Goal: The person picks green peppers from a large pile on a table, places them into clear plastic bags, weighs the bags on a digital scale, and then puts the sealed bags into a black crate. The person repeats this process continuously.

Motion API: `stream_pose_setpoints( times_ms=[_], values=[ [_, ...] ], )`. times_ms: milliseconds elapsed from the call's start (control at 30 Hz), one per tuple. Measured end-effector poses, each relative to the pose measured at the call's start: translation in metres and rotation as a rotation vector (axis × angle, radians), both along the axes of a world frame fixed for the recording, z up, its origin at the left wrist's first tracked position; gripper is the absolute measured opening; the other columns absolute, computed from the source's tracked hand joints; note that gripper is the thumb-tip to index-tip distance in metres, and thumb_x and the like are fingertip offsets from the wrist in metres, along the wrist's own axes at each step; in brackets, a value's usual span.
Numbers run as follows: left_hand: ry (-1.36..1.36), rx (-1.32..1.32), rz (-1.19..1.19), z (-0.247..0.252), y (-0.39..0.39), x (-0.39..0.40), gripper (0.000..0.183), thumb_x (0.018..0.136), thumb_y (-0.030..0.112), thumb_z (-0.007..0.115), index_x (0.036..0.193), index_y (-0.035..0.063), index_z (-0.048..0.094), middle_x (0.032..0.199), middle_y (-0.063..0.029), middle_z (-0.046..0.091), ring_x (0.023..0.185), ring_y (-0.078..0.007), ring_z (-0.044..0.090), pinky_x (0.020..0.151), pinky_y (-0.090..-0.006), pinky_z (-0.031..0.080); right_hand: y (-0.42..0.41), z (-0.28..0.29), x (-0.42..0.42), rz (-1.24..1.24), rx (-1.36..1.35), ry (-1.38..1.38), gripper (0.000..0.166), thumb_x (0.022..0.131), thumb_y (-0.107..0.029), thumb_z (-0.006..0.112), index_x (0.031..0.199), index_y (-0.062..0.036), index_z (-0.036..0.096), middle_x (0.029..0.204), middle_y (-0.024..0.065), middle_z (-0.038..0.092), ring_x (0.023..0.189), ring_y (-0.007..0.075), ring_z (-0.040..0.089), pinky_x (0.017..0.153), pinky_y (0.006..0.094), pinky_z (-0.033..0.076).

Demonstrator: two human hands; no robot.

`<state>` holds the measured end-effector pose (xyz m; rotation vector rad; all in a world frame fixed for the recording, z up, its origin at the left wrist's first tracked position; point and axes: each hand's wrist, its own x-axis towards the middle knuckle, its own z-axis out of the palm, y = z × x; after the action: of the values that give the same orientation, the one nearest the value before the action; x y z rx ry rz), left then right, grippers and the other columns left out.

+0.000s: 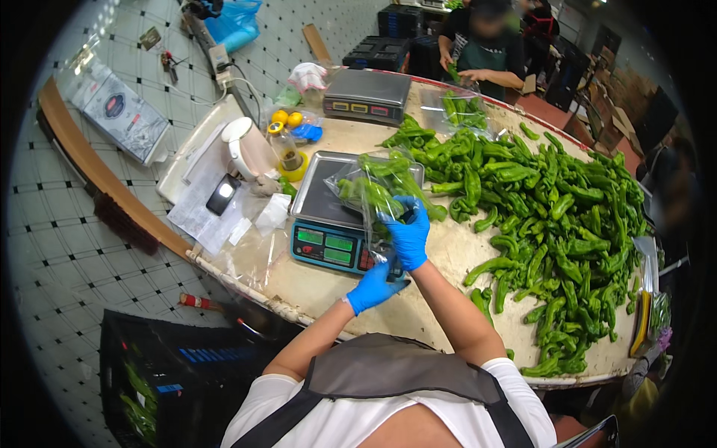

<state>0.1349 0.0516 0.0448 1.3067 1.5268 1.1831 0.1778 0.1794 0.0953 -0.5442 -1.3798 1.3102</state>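
Over a digital scale [322,242] hangs a clear plastic bag [367,203] with green peppers inside. My right hand [410,235], in a blue glove, grips the bag at its near right side. Just below it, my left hand [374,288], gloved in blue too, pinches the bag's near end; its fingertips are partly in shadow. The scale's metal pan [316,193] shows on the left, and the bag covers its right part. Whether the bag rests on the pan I cannot tell. A large heap of green peppers [538,213] spreads over the table to the right.
A kettle [246,147], a glass jar [288,154], papers [196,196] and a phone [223,194] stand or lie left of the scale. Behind is a second scale [367,92]. Across the table a person [484,53] handles peppers. A black crate [185,375] stands at lower left.
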Motion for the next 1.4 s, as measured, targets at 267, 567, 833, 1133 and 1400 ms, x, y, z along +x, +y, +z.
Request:
stream_pose_setpoints(
  times_ms=[267,567,833,1133,1400],
  values=[
    [0.171,0.230,0.191,0.007,0.012,-0.012,0.059,0.085,0.007,0.072,0.139,0.0058,0.048,0.132,-0.0117,0.057,0.117,-0.0204,0.056,0.096,-0.0325,0.048,-0.034,0.026,0.140,-0.029,-0.149,0.063,0.045,0.078,0.002,0.077,0.117,-0.0032,0.054,0.111,0.0094,0.063,0.101,0.0173,0.062,0.089,0.0319,0.051],
    [-0.060,-0.045,0.122,0.011,-0.034,-0.002,0.017,0.090,0.004,0.066,0.108,0.0017,0.068,0.106,-0.0060,0.067,0.095,-0.0129,0.062,0.084,-0.0270,0.049,-0.115,-0.033,0.438,-0.588,-0.397,-0.368,0.028,0.078,-0.002,0.069,0.105,-0.0018,0.062,0.097,0.0061,0.063,0.085,0.0141,0.059,0.077,0.0288,0.050],
    [0.079,-0.009,-0.039,0.015,-0.050,0.042,0.015,0.089,0.007,0.068,0.103,0.0033,0.070,0.097,-0.0072,0.068,0.085,-0.0135,0.064,0.077,-0.0263,0.051,-0.170,-0.084,0.560,-0.985,-0.407,-1.499,0.057,0.074,-0.025,0.079,0.124,-0.0066,0.057,0.118,0.0168,0.059,0.107,0.0364,0.060,0.086,0.0436,0.051],
    [0.250,0.039,-0.099,0.028,-0.077,0.061,0.018,0.088,0.011,0.069,0.105,0.0037,0.069,0.100,-0.0106,0.068,0.091,-0.0208,0.067,0.078,-0.0318,0.053,-0.108,-0.070,0.326,-0.439,0.230,-1.294,0.066,0.071,-0.029,0.083,0.127,-0.0069,0.054,0.107,0.0154,0.059,0.096,0.0346,0.060,0.079,0.0449,0.050],
    [0.283,-0.042,0.067,0.031,-0.113,0.052,0.025,0.088,0.015,0.068,0.111,0.0065,0.068,0.102,-0.0113,0.068,0.088,-0.0216,0.068,0.079,-0.0330,0.053,-0.066,-0.099,0.354,-0.411,0.291,-1.197,0.055,0.079,-0.018,0.075,0.129,-0.0041,0.058,0.109,0.0133,0.066,0.094,0.0269,0.064,0.076,0.0387,0.052]
  ],
)
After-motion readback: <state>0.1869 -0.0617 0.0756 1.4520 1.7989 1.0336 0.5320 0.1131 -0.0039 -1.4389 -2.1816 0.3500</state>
